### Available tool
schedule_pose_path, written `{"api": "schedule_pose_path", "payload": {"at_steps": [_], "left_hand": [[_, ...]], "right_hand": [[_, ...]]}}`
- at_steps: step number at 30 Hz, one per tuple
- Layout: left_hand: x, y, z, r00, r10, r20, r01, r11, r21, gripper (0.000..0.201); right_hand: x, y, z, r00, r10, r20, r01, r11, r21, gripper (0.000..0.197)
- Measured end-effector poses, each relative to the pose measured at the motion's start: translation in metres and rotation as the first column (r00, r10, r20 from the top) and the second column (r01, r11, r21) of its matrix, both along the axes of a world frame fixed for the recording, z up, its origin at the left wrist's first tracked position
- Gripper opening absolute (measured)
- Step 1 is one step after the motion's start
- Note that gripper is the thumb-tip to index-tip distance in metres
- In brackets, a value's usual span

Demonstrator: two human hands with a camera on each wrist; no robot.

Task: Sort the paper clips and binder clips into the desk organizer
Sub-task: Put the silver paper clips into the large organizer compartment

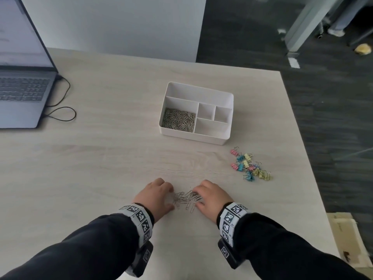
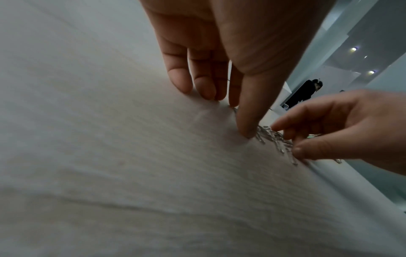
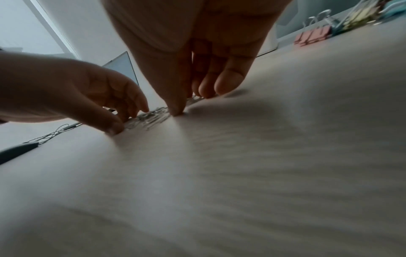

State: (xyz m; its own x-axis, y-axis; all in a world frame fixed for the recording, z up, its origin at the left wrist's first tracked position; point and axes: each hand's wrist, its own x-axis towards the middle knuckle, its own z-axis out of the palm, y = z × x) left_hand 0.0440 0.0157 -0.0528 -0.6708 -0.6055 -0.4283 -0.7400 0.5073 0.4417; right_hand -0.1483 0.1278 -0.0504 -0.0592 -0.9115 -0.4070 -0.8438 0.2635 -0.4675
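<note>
A small pile of silver paper clips (image 1: 186,200) lies on the pale wooden table near its front edge. My left hand (image 1: 171,197) and right hand (image 1: 198,197) flank the pile, fingertips down on the table and touching the clips from either side. In the left wrist view the left thumb tip (image 2: 248,133) presses the table beside the clips (image 2: 274,139). The white desk organizer (image 1: 193,136) stands further back, with many paper clips (image 1: 178,119) in its left compartment. Several pastel binder clips (image 1: 250,166) lie to the right of my hands.
An open laptop (image 1: 22,83) with a looping black cable (image 1: 62,112) sits at the far left. The table's right edge (image 1: 302,150) drops to a dark floor. The organizer's other compartments (image 1: 212,126) hold nothing.
</note>
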Motion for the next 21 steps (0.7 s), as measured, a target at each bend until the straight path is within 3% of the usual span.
{"api": "schedule_pose_path", "payload": {"at_steps": [4, 9, 13, 16, 21], "left_hand": [[-0.007, 0.005, 0.0, 0.998, -0.026, -0.049, 0.028, 0.999, 0.045, 0.038], [-0.003, 0.007, 0.004, 0.998, 0.054, -0.027, -0.053, 0.998, 0.038, 0.056], [-0.009, 0.012, 0.003, 0.999, -0.012, -0.033, 0.013, 0.999, 0.044, 0.068], [-0.019, 0.014, 0.001, 0.996, -0.083, -0.043, 0.084, 0.996, 0.027, 0.054], [-0.025, 0.009, -0.001, 0.994, -0.088, -0.059, 0.089, 0.996, 0.016, 0.031]], "right_hand": [[0.005, -0.004, -0.001, 0.999, 0.01, 0.031, -0.01, 1.0, 0.002, 0.043], [-0.005, 0.005, -0.001, 1.0, 0.0, 0.027, 0.001, 1.0, -0.028, 0.061], [-0.004, 0.002, -0.006, 0.998, 0.07, 0.004, -0.07, 0.997, -0.044, 0.072], [0.0, -0.004, -0.005, 0.993, 0.12, -0.007, -0.12, 0.992, -0.034, 0.069], [0.002, -0.008, -0.006, 0.991, 0.133, 0.018, -0.132, 0.99, -0.043, 0.057]]}}
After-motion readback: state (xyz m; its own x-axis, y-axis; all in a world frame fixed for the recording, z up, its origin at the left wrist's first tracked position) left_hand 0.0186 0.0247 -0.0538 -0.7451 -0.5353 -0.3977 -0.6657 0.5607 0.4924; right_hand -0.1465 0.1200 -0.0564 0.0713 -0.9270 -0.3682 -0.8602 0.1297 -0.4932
